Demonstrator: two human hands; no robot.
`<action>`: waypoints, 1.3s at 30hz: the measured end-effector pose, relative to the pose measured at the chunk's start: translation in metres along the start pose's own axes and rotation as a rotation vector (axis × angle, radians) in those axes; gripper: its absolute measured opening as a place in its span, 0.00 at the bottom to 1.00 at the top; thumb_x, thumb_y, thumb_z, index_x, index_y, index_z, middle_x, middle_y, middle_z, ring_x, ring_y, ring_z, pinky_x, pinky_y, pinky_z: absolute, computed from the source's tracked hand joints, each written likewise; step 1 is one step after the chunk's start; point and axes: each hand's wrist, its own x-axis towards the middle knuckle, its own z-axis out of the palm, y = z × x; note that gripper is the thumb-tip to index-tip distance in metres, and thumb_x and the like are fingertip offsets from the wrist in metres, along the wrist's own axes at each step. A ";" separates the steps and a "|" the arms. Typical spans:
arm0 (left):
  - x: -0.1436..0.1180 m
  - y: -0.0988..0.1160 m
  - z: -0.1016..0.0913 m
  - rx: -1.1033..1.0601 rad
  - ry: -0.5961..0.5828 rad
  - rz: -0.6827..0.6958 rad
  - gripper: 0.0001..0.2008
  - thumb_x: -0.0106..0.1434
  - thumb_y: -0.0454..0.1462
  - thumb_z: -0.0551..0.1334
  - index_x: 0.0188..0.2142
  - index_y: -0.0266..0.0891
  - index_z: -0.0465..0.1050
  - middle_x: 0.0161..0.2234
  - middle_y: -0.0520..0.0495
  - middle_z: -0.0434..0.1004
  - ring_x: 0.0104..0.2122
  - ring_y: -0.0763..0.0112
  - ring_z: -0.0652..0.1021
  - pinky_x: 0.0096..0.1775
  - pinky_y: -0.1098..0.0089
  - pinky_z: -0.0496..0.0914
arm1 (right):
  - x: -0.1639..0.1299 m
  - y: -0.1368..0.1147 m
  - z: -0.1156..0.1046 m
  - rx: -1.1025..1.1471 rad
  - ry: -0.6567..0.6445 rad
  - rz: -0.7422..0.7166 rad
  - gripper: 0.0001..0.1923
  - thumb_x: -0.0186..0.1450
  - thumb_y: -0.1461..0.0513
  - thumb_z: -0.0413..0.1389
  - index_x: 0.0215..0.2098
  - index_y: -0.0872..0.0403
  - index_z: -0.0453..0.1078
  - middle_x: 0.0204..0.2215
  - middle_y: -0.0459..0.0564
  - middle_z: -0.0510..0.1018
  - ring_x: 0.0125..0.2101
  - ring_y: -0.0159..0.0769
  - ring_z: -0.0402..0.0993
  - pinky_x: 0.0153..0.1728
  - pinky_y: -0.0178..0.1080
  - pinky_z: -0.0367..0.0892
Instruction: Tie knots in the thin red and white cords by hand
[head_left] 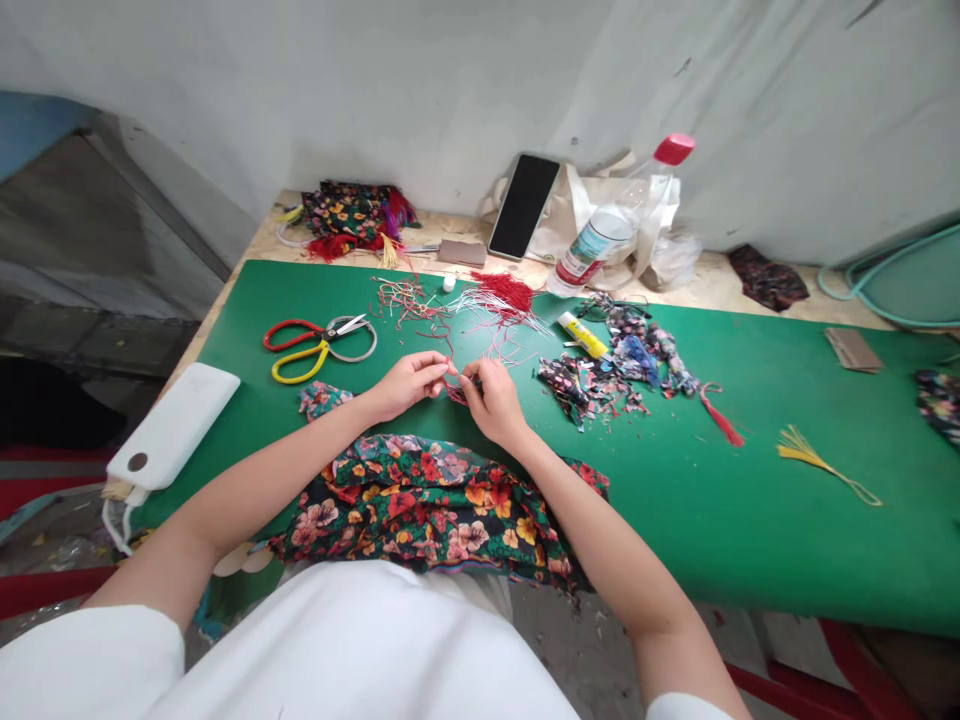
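Observation:
My left hand (411, 385) and my right hand (495, 402) meet above the green table mat, both closed with fingertips pinched. Between them runs a thin red cord (451, 350), which both pinch; its ends are partly hidden by the fingers. Dark-red strands (455, 393) show below the fingertips. Just beyond lie a pile of loose red and white cords (409, 300) and a bundle of red threads (504, 292). Floral fabric (442, 500) is bunched at the near table edge, under my forearms. To the left rest scissors (324, 345) with one red and one yellow handle.
A white power bank (174, 425) sits at the left edge. Behind stand a phone (524, 205) and a plastic bottle (592, 250). A yellow glue tube (583, 335), fabric scraps (574, 388), a red tassel (721, 415) and a yellow tassel (825, 462) lie rightward.

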 end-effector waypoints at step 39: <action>-0.002 -0.002 -0.002 0.300 -0.092 -0.015 0.12 0.57 0.42 0.62 0.31 0.33 0.69 0.33 0.48 0.76 0.22 0.84 0.68 0.27 0.76 0.61 | 0.008 0.000 -0.010 0.534 0.304 0.370 0.10 0.66 0.55 0.52 0.31 0.52 0.63 0.25 0.44 0.74 0.26 0.29 0.70 0.32 0.35 0.65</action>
